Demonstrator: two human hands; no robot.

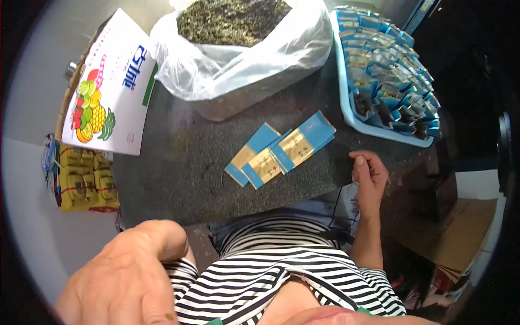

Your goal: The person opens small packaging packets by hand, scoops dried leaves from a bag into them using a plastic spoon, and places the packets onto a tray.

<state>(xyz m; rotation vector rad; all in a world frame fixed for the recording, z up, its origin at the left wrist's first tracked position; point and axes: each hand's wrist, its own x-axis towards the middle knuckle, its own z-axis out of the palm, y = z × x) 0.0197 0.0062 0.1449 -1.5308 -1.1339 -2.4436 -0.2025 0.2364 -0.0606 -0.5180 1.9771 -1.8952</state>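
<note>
My right hand (370, 173) rests at the right front edge of the dark table (184, 179), fingers curled in and thumb laid against them, with nothing visible in it. Large and close to the camera at lower left is my left hand (122, 276), back toward me; its fingers run out of the frame. Between the hands, on the tabletop, lie several flat blue and gold packets (297, 145), overlapping and fanned in two slanted groups. My right hand is nearest to them but apart.
A clear plastic bag (244, 70) of dark green dried leaves (233, 21) stands at the back. Back right, a light blue basket (346, 103) holds many upright packets. A white fruit-printed carton (116, 81) is left, above yellow packs (86, 179). Cardboard (460, 233) stands lower right.
</note>
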